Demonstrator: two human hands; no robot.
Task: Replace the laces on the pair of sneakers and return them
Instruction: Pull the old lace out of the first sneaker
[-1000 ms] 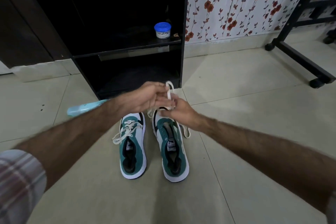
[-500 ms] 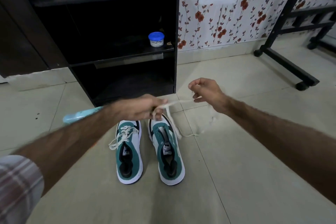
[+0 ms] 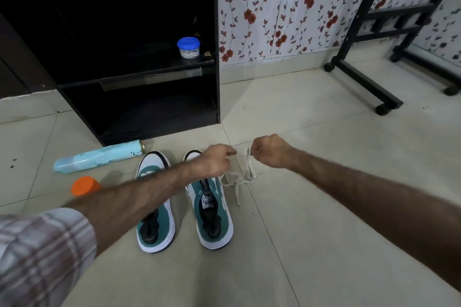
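My left hand and right hand both pinch a white lace, which hangs in loops between them and trails onto the floor just right of the right sneaker. That sneaker's eyelets are bare, and the left sneaker sits beside it, partly under my left forearm. A light blue bottle and an orange cap lie to their left, near the black shelf

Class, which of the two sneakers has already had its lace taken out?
The right sneaker: its eyelets are bare, and both hands hold its white lace beside it.
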